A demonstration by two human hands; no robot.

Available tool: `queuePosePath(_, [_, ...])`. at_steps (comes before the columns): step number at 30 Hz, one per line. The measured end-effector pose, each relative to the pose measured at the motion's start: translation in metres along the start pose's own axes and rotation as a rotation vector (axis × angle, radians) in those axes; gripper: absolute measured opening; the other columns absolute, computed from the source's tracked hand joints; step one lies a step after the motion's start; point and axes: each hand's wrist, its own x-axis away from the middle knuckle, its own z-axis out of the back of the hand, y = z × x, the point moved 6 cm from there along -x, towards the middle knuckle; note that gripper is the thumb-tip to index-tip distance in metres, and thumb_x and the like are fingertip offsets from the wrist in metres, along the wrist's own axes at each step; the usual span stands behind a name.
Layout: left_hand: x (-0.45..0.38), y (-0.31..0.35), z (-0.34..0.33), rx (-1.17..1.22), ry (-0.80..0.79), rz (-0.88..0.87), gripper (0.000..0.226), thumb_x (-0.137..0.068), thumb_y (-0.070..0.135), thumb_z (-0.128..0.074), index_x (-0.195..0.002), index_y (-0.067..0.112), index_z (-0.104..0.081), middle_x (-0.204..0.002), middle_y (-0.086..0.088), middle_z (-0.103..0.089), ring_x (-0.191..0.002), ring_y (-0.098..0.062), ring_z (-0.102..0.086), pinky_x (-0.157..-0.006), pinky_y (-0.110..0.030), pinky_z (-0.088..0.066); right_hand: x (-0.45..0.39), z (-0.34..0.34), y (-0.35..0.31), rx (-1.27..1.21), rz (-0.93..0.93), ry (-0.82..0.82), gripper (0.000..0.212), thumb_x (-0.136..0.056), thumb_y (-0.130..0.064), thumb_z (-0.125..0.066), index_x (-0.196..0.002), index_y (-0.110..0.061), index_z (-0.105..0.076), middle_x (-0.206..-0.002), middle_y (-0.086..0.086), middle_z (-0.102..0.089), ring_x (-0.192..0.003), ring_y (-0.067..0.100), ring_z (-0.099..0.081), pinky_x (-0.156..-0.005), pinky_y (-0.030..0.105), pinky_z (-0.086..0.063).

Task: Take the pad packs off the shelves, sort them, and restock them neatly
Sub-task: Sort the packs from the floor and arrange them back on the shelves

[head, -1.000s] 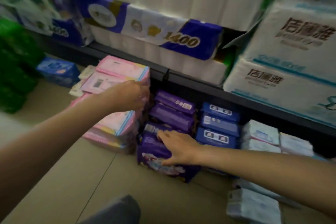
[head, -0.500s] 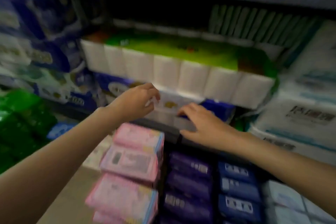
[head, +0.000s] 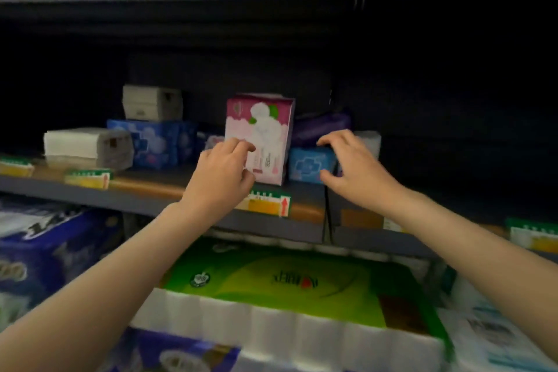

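1. Head view: your left hand [head: 222, 174] reaches to the middle shelf [head: 157, 196], and its fingers [head: 238, 145] curl onto the lower left front of the upright pink-and-white pad pack [head: 261, 133]. Fingertips lie on the pack's face; whether the thumb grips it from below you cannot tell.
2. Your right hand [head: 351, 167] hovers just right of that pack, fingers spread and bent. Its fingertips [head: 327, 142] lie over the top of a light blue pad pack [head: 308, 164], with the thumb at the pack's lower right corner. The blur hides whether they clamp it.
3. Behind your right fingertips lies a dark purple pack [head: 320, 127], tilted, resting on top of the light blue one.
4. Left of your left fingers stand dark blue packs [head: 151, 145]. A grey-white pack [head: 152, 103] sits on top of them, and another white pack [head: 87, 145] lies further left.
5. Below your left wrist, a yellow price tag [head: 268, 204] hangs on the shelf edge.
6. Under both forearms sits a bundle of toilet rolls with a green top [head: 287, 287]. A blue-wrapped bundle [head: 45, 251] lies to its left.
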Motion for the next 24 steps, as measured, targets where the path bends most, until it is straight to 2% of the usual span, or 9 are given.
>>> queuePosePath(5, [-0.007,-0.006,-0.036,-0.221,-0.132,0.127,0.044,-0.091,0.027,-0.046,-0.134,0.022,-0.039,-0.133,0.001,-0.046,-0.122,-0.019,-0.042,-0.099,-0.034,-0.028,-0.045,-0.033,0.016,0.065,-0.030,-0.126,0.075,-0.086,-0.027,-0.062,-0.148,-0.015,-0.021,-0.155,0.006,-0.016,-0.139,0.028,-0.021,-0.111,0.043,-0.027])
queuePosePath(9, [0.006,-0.009,-0.056,-0.329,-0.170,0.254,0.038,-0.097,0.028,-0.035,-0.134,0.022,-0.038,-0.134,-0.002,-0.044,-0.124,-0.023,-0.035,-0.100,-0.039,-0.027,-0.093,-0.041,0.010,0.068,0.026,-0.122,0.089,-0.082,-0.030,-0.068,-0.150,-0.017,-0.013,-0.158,0.004,-0.007,-0.142,0.027,-0.014,-0.112,0.049,-0.024])
queuePosePath(12, [0.016,0.001,-0.066,-0.361,-0.202,0.285,0.036,-0.099,0.023,-0.031,-0.134,0.022,-0.034,-0.134,-0.004,-0.042,-0.124,-0.025,-0.033,-0.100,-0.042,-0.027,-0.131,-0.047,0.005,0.102,-0.012,-0.162,0.098,-0.079,-0.030,-0.071,-0.151,-0.016,-0.006,-0.159,0.004,-0.001,-0.145,0.025,-0.006,-0.114,0.049,-0.016])
queuePosePath(14, [0.018,0.004,-0.067,-0.376,-0.186,0.299,0.034,-0.098,0.022,-0.031,-0.132,0.022,-0.034,-0.132,-0.005,-0.040,-0.122,-0.026,-0.031,-0.099,-0.042,-0.028,-0.146,-0.057,0.002,0.117,-0.058,-0.202,0.103,-0.077,-0.036,-0.073,-0.151,-0.015,-0.005,-0.158,0.006,-0.005,-0.145,0.025,-0.003,-0.115,0.049,-0.009])
queuePosePath(16, [0.018,0.003,-0.068,-0.408,-0.184,0.300,0.033,-0.098,0.022,-0.032,-0.130,0.021,-0.034,-0.132,-0.006,-0.038,-0.122,-0.027,-0.030,-0.097,-0.042,-0.030,-0.152,-0.062,-0.004,0.171,-0.048,-0.159,0.100,-0.074,-0.046,-0.072,-0.149,-0.013,-0.014,-0.154,0.009,-0.018,-0.143,0.027,-0.014,-0.116,0.049,-0.006])
queuePosePath(18, [0.015,0.001,-0.069,-0.432,-0.196,0.307,0.033,-0.097,0.022,-0.031,-0.130,0.020,-0.033,-0.133,-0.007,-0.037,-0.123,-0.028,-0.029,-0.094,-0.042,-0.031,-0.150,-0.052,-0.009,0.186,0.000,-0.008,0.091,-0.074,-0.050,-0.070,-0.144,-0.012,-0.025,-0.148,0.010,-0.029,-0.137,0.030,-0.026,-0.115,0.048,-0.010])
queuePosePath(21, [0.014,0.000,-0.069,-0.433,-0.204,0.322,0.034,-0.098,0.023,-0.031,-0.132,0.021,-0.032,-0.135,-0.007,-0.035,-0.125,-0.028,-0.027,-0.094,-0.042,-0.031,-0.141,-0.035,-0.015,-0.003,0.088,0.183,0.084,-0.073,-0.046,-0.073,-0.139,-0.016,-0.030,-0.141,0.011,-0.031,-0.128,0.033,-0.033,-0.106,0.046,-0.032])
queuePosePath(22, [0.013,0.001,-0.069,-0.440,-0.211,0.319,0.035,-0.098,0.024,-0.031,-0.133,0.020,-0.031,-0.136,-0.008,-0.034,-0.126,-0.029,-0.027,-0.094,-0.042,-0.031,-0.138,-0.035,-0.017,-0.059,0.099,0.180,0.089,-0.072,-0.042,-0.075,-0.142,-0.018,-0.026,-0.143,0.012,-0.025,-0.129,0.034,-0.029,-0.103,0.044,-0.036])
queuePosePath(24, [0.014,0.001,-0.070,-0.458,-0.220,0.317,0.035,-0.099,0.023,-0.031,-0.134,0.020,-0.031,-0.136,-0.008,-0.034,-0.126,-0.030,-0.027,-0.095,-0.043,-0.031,-0.135,-0.044,-0.016,-0.035,0.059,0.058,0.101,-0.070,-0.041,-0.078,-0.148,-0.022,-0.016,-0.150,0.014,-0.011,-0.135,0.037,-0.020,-0.100,0.045,-0.038])
